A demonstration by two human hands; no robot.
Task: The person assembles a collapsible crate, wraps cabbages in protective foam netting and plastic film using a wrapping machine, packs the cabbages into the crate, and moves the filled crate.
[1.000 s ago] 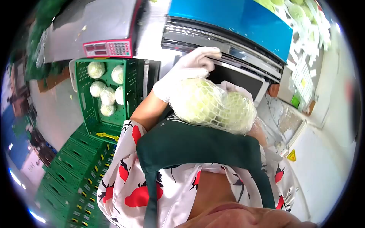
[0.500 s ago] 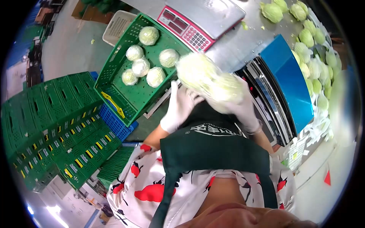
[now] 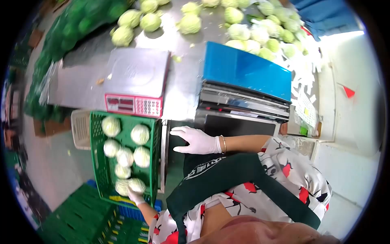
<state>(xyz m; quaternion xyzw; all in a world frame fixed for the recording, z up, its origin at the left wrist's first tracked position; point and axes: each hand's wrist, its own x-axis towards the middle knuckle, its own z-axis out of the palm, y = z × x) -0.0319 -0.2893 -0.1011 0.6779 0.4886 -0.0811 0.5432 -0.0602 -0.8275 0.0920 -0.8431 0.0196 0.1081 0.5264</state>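
My left hand [image 3: 135, 196], in a white glove, is at the near end of the green crate [image 3: 154, 162], closed against two net-wrapped cabbages [image 3: 137, 186] lying side by side; its fingers are partly hidden by them. Several more round wrapped cabbages [image 3: 124, 157] lie in the crate beyond. My right hand [image 3: 198, 141], also gloved, hangs in front of my apron with its fingers apart and nothing in it. It is near the sealing machine [image 3: 245, 75] with the blue cover.
A scale [image 3: 136, 81] with a red-framed keypad stands behind the crate on the metal table [image 3: 183, 77]. Unwrapped and netted cabbages [image 3: 260, 34] lie farther back. A white basket [image 3: 80, 129] is left of the crate, stacked green crates [image 3: 77, 211] at lower left.
The two wrapped cabbages have moved from in front of my chest down into the crate with my left hand. My right hand has let go of them. The view has turned.
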